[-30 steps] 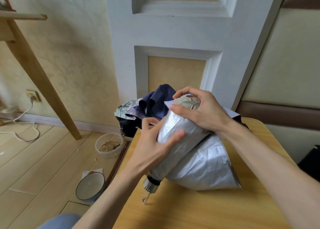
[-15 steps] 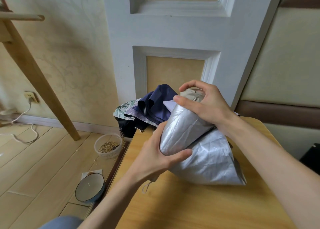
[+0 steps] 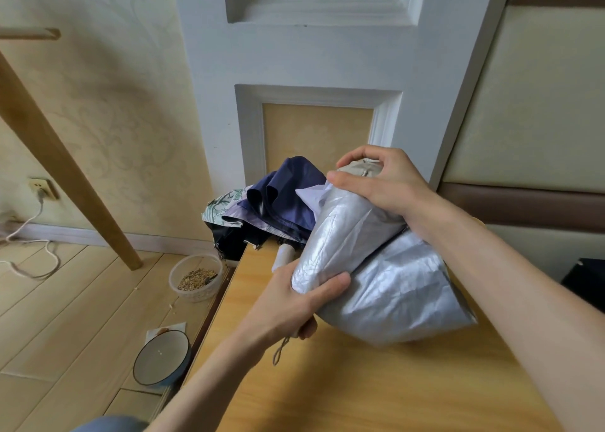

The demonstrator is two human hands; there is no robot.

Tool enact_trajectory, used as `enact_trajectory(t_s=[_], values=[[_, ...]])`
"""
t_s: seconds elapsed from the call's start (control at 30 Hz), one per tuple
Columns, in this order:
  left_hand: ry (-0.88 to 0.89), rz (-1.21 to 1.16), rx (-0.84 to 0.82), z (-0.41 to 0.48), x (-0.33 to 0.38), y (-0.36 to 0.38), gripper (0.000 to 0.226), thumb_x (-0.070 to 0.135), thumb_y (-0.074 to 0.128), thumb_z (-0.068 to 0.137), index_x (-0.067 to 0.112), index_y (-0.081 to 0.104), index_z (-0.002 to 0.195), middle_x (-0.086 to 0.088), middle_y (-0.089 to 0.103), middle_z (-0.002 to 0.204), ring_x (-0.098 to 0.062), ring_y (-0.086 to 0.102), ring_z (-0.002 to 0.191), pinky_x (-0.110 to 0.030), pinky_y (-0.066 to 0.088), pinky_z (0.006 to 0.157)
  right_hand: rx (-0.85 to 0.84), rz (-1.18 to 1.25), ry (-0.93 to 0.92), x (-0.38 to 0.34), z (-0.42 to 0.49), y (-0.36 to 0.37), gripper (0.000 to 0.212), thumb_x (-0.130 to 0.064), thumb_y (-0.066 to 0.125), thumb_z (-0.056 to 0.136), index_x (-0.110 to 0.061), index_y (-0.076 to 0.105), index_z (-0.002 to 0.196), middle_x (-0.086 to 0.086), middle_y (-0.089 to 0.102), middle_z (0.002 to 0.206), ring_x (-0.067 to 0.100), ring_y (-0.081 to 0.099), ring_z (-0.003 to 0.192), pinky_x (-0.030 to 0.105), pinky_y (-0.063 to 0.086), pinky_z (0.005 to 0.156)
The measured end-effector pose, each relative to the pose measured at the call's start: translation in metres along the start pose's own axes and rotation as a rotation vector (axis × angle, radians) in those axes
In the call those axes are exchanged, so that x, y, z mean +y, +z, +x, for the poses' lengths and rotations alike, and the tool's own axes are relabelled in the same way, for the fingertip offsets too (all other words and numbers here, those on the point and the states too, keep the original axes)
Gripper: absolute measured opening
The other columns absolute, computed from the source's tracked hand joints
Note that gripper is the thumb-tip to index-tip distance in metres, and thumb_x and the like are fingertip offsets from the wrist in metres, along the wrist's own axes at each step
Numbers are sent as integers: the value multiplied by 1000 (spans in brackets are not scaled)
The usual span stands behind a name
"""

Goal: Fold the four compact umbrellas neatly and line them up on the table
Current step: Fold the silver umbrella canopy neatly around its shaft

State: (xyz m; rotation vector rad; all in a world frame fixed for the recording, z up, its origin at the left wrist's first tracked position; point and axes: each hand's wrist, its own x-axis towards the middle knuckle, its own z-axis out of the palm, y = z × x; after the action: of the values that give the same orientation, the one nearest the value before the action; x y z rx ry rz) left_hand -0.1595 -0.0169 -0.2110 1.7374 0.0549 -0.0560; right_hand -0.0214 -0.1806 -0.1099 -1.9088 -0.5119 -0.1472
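A silver compact umbrella (image 3: 386, 277) lies tilted over the wooden table (image 3: 360, 389), its canopy loose and bulging to the right. My left hand (image 3: 291, 307) grips its lower handle end, thumb across the silver fabric, a wrist cord dangling below. My right hand (image 3: 383, 182) clasps the upper end, where beige fabric shows. Behind them at the table's far edge lies a heap of unfolded umbrellas: a navy one (image 3: 281, 199), a floral-patterned one (image 3: 222, 204) and a black one (image 3: 229, 238). A white handle (image 3: 284, 256) pokes out from that heap.
The table's left edge drops to a wood floor with a clear tub of grain (image 3: 195, 277) and a dark-rimmed bowl (image 3: 162, 358). A slanted wooden leg (image 3: 65, 176) and a white cable (image 3: 29, 255) are at the left. A white panelled wall stands close behind.
My left hand slid down the silver umbrella from its middle to the handle end and closed there. The right hand kept hold of the top, and the umbrella tilted more upright.
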Motion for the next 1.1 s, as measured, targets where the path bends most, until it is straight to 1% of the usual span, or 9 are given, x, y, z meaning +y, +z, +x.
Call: enact_trajectory(t_s=[0.23, 0.37, 0.43, 0.53, 0.6, 0.77, 0.9, 1.0, 1.1], values=[[-48, -58, -154, -2, 4, -4, 75, 79, 63, 83, 8, 63, 103, -6, 59, 74, -24, 52, 50, -28, 39, 50, -34, -47, 32, 2, 1, -6, 23, -34, 93, 79, -20, 81, 93, 2, 79, 104, 11, 74, 95, 22, 59, 83], [-125, -167, -229, 0, 1, 1, 67, 78, 62, 90, 16, 69, 112, -11, 64, 78, -27, 57, 59, -42, 59, 65, -29, -23, 2, 2, 0, -2, 23, -30, 94, 78, -18, 81, 92, 5, 79, 101, 8, 72, 87, 20, 57, 81], [-150, -166, -227, -1, 2, 2, 65, 79, 57, 90, 16, 69, 102, -10, 61, 75, -25, 54, 57, -37, 55, 59, -20, -5, -6, 3, -1, -1, 23, -29, 94, 78, -17, 81, 92, 4, 79, 101, 13, 74, 92, 21, 58, 83], [-111, -137, -144, -4, 2, 7, 53, 78, 52, 90, 26, 55, 85, -6, 48, 63, -20, 41, 49, -27, 38, 47, -12, 1, 8, 4, -1, -1, 23, -32, 92, 80, -18, 81, 94, 2, 79, 103, 14, 73, 98, 26, 59, 88], [-74, -144, -77, -2, 0, 8, 58, 78, 56, 90, 20, 49, 84, -6, 43, 64, -18, 37, 47, -25, 33, 45, -39, -3, 15, 2, -1, -3, 24, -41, 88, 83, -22, 81, 97, -5, 79, 104, 6, 72, 98, 20, 59, 85], [6, -229, 151, 6, -2, 4, 67, 77, 61, 90, 13, 44, 85, -11, 41, 60, -20, 35, 43, -26, 32, 46, 30, -248, -127, -3, 0, -18, 42, -60, 71, 92, -30, 73, 122, -13, 68, 122, 1, 60, 115, 13, 41, 90], [67, -321, 373, 11, 1, -6, 62, 72, 55, 92, 11, 50, 80, -16, 46, 58, -19, 39, 39, -24, 36, 41, 198, -209, -70, 9, -23, -22, 45, -63, 75, 87, -31, 65, 118, -8, 57, 122, 5, 58, 114, 14, 41, 87], [75, -368, 454, 13, 3, -16, 65, 74, 51, 93, 10, 56, 83, -13, 52, 57, -19, 41, 40, -24, 37, 43, -43, -15, 124, 19, -46, -18, 49, -65, 81, 78, -31, 68, 110, -6, 66, 115, 7, 66, 110, 20, 47, 86], [86, -452, 452, 11, 6, -23, 66, 76, 53, 88, 10, 59, 86, -12, 53, 58, -17, 42, 41, -23, 35, 44, -258, -42, 129, 31, -56, -13, 41, -58, 85, 77, -35, 73, 108, -11, 71, 114, 6, 66, 116, 32, 50, 103]])
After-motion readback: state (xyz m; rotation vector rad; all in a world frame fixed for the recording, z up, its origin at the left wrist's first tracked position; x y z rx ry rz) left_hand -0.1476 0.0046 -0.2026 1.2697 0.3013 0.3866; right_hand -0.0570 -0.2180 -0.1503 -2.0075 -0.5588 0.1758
